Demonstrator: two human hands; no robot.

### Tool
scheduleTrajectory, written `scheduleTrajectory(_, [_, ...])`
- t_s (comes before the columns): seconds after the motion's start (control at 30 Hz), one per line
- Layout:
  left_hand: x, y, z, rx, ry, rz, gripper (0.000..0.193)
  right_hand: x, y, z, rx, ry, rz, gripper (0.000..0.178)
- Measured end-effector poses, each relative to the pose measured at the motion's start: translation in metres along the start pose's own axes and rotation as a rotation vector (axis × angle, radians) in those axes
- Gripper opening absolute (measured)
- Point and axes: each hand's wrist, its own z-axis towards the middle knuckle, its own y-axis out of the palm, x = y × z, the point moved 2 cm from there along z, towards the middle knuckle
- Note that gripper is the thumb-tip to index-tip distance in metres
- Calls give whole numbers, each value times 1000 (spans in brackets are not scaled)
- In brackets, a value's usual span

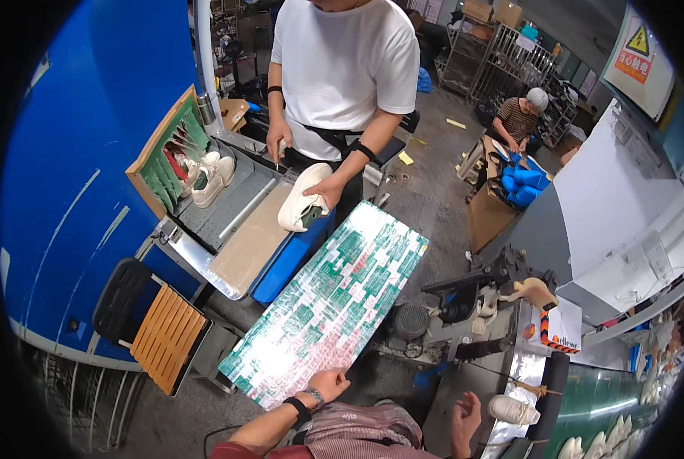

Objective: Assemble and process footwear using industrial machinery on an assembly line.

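My left hand [329, 382], with a watch and a dark band at the wrist, rests at the near end of a tabletop [334, 294] covered in green and white pieces under clear film. Its fingers lie loosely on the surface and nothing shows in them. Off to the right, my right hand [466, 420] hangs with fingers bent and apart, holding nothing. Just beyond it a white shoe [514, 409] lies at the edge of the machine bench. Across the tabletop, a co-worker in a white shirt [342, 65] holds another white shoe [302, 200] and a small thin tool.
White shoes [210, 183] sit on the conveyor before a green-curtained opening. A slatted wooden chair [167, 336] stands left. The right side has a machine with a motor [411, 321], a shoe box [560, 325] and shoe racks. Another person [521, 118] sits at the back.
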Motion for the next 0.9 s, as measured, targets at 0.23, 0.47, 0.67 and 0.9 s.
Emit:
scheduleTrajectory(0.23, [-17, -33, 18, 81, -19, 61, 29, -15, 43, -32, -112, 38, 67, 45])
scheduleTrajectory(0.47, [13, -103, 88, 137, 159, 199, 28, -34, 49, -55, -158, 130, 71, 40])
scheduleTrajectory(0.67, [37, -152, 156, 299, 27, 187, 33, -41, 37, -59, -162, 136, -8, 39])
scheduleTrajectory(0.9, [55, -190, 224, 542, -200, 220, 52, -17, 13, -79, -83, 179, -91, 37])
